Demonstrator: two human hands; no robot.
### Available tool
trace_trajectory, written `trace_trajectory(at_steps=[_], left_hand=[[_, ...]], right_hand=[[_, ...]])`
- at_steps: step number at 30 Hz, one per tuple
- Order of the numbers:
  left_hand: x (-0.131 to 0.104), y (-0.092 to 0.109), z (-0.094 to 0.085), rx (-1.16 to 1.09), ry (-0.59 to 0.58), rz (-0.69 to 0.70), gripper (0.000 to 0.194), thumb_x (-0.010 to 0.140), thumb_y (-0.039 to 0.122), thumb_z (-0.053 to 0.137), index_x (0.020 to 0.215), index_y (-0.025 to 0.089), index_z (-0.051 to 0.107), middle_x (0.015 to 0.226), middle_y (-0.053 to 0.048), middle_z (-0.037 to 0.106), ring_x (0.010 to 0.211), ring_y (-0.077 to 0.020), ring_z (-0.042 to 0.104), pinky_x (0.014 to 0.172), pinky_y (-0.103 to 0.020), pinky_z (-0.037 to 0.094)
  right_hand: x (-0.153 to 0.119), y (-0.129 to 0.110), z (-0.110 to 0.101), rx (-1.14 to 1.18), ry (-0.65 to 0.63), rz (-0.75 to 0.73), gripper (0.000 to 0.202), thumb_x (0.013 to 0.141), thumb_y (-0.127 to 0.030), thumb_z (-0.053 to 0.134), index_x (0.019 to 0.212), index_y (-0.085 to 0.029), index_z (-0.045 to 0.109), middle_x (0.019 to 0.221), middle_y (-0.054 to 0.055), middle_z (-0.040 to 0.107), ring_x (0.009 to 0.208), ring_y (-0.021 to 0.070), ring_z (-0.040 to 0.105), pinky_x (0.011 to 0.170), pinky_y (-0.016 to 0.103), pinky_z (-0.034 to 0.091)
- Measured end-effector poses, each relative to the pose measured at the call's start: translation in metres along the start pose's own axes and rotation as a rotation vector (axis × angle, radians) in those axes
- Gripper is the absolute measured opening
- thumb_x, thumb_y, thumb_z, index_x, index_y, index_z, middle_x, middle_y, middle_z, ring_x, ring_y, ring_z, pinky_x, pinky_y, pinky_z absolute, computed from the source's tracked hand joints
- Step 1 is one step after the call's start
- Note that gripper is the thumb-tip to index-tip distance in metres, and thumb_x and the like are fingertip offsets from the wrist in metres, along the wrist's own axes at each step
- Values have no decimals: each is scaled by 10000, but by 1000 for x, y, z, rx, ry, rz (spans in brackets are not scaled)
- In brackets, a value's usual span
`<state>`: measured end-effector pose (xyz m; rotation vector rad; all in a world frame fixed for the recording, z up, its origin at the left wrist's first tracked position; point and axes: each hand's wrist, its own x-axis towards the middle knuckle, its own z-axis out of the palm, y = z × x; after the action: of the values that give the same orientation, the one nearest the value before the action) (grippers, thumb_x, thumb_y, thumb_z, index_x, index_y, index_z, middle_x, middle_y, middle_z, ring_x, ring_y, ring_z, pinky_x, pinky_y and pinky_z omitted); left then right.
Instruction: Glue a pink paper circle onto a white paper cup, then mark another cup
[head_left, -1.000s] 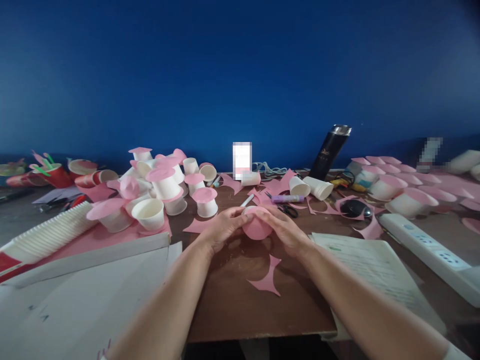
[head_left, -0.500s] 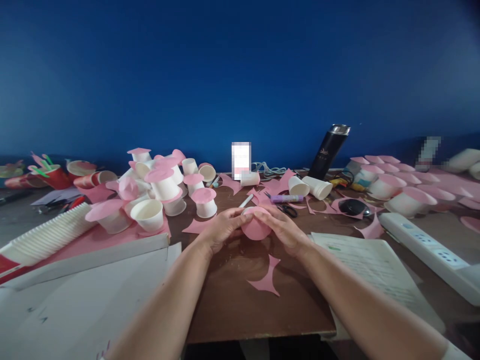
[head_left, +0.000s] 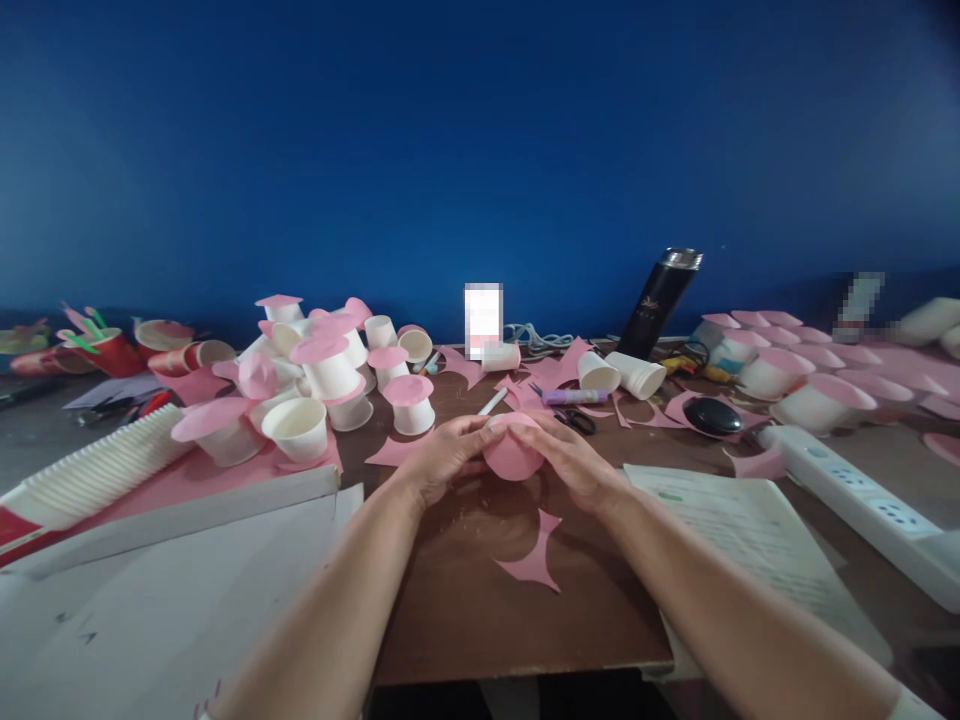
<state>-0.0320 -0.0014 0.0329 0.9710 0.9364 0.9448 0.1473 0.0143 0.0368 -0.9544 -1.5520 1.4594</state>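
A round pink paper disc [head_left: 514,455] is held between my two hands over the middle of the brown table [head_left: 480,630]. My left hand [head_left: 450,455] grips its left edge, with the thumb on top. On the other side, my right hand [head_left: 571,458] holds the right edge, its thumb also on the disc. What lies beneath the disc is hidden. A pink paper scrap [head_left: 538,560] lies nearer the table's front edge. Black scissors [head_left: 580,422] and a purple tube [head_left: 574,397] lie just beyond my right hand.
White cups with pink discs [head_left: 326,370] crowd the left. A cup stack [head_left: 112,465] and white box [head_left: 172,600] lie nearer. At right are a notebook [head_left: 750,540], power strip [head_left: 862,500], black mouse [head_left: 712,415], dark flask [head_left: 656,305] and more disc-topped cups [head_left: 780,370].
The pink scrap beside the power strip on the right has shifted and looks flatter, and the mouse shows more fully. Both hands keep almost the same place on the disc.
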Motion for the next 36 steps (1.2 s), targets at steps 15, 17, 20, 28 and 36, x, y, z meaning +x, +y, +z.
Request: trace_trajectory(at_steps=[15,17,20,28,36], left_hand=[[0,2,-4,-36,8,-35,473,732,455,696,1094,152,660,1090,-132,671,925,-211,646,760,-287,529],[-1,3,-3,-54,22,-36,444,739,437,695,1073,146,668,1071,-125,679,907,-200,649,759,-284,532],[-1,4,-3,-82,44,-37,404,739,410,701,1041,143,680,1039,-112,690,876,-183,652,751,-274,534],[-1,2,-3,-87,38,-40,401,738,406,703,1043,148,680,1028,-104,693,874,-181,653,749,-268,533],[1,1,-5,-165,79,-61,403,718,397,722,1027,142,678,1015,-110,694,888,-205,653,770,-316,552]], right_hand=[[1,2,1,110,-75,11,393,817,-506,586,1086,-237,688,960,24,697,905,204,597,823,317,438],[1,2,1,118,-76,12,394,815,-499,591,1086,-229,686,959,29,693,889,200,593,808,315,438],[1,2,-1,107,-60,9,390,812,-482,601,1084,-215,683,959,35,684,897,201,582,798,311,439],[2,5,-2,115,-39,6,352,786,-485,629,988,-203,691,910,24,671,876,197,576,801,309,439],[1,4,0,133,-41,-6,346,805,-477,612,1017,-217,698,891,24,680,849,200,585,817,332,434]])
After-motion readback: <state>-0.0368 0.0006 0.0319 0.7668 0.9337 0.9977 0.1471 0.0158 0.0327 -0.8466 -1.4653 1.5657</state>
